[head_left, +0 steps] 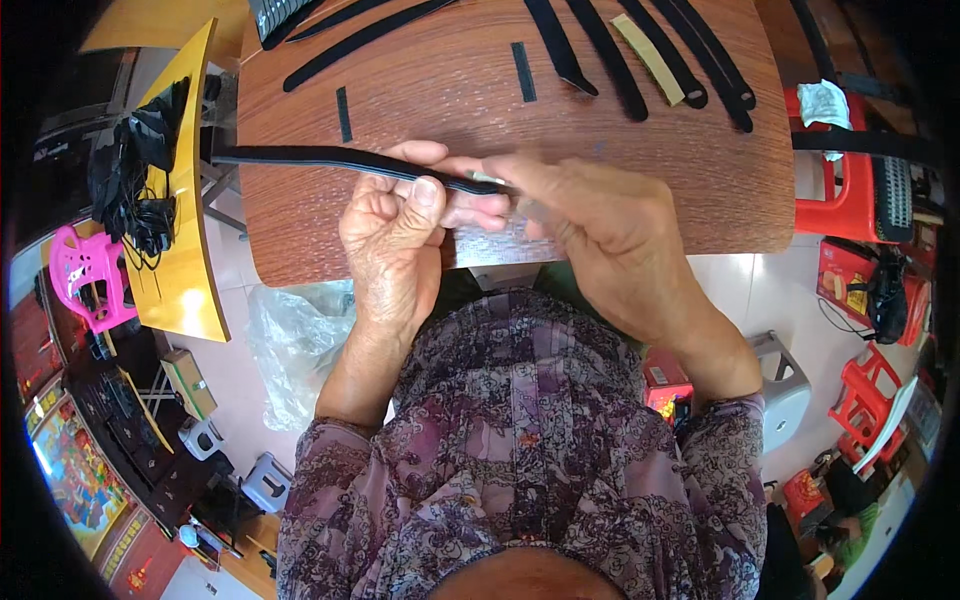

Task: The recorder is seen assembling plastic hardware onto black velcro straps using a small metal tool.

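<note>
My left hand (392, 225) is closed on a long, narrow black strap (300, 157), pinching it between thumb and fingers near one end. The strap's other end reaches left past the table edge. At the held end my right hand (620, 225) is blurred by motion, its fingers curled in close to the strap tip. A small pale bit shows by those fingertips; what it is I cannot make out. Below the hands lies the brown wood-grain table (690, 190).
Several black straps (610, 65) lie along the table's far side, one beside a tan strip (648, 60). Two short dark strips (524, 72) are nearer. A yellow table (185, 290) with black straps stands left, a red stool (840, 190) right. Clear plastic (300, 345) lies on the floor.
</note>
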The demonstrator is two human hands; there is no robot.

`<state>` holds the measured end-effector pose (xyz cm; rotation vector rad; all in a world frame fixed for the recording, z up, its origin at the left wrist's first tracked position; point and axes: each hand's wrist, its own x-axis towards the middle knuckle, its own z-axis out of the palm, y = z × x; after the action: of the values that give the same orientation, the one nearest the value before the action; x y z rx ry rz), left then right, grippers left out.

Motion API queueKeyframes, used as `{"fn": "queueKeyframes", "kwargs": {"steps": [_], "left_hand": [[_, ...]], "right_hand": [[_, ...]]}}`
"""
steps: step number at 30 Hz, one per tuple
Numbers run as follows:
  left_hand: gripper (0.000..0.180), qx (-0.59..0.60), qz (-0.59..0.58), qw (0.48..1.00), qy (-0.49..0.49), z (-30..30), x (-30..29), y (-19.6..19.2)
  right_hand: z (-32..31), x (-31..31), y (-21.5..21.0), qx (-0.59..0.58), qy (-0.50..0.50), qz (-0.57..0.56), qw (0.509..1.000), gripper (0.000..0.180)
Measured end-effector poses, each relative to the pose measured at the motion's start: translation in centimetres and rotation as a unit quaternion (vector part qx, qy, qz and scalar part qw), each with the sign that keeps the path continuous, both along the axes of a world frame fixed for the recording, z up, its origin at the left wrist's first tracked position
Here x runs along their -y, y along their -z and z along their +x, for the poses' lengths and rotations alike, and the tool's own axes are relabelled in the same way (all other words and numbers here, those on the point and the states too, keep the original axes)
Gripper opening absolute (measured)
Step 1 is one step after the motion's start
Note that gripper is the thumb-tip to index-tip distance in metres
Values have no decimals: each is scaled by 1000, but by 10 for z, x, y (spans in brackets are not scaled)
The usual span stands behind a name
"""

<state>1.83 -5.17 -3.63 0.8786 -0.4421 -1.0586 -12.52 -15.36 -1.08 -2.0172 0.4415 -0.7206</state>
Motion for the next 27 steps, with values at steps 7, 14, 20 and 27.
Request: {"fn": "queueKeyframes", "kwargs": {"steps": [7,14,20,27], "left_hand": [[26,31,8,999,-8,-2,2,0],[25,56,4,998,-11,-6,1,-2],[26,71,40,996,-33,-10,1,-5],[25,97,49,993,-39,-11,1,-4]], "right_hand": [[-3,0,0,-54,65,-212,974,40],[1,-2,7,-38,86,-342,935,39],[4,-4,7,-20,88,-353,931,39],[4,-6,9,-32,81,-361,928,39]]}}
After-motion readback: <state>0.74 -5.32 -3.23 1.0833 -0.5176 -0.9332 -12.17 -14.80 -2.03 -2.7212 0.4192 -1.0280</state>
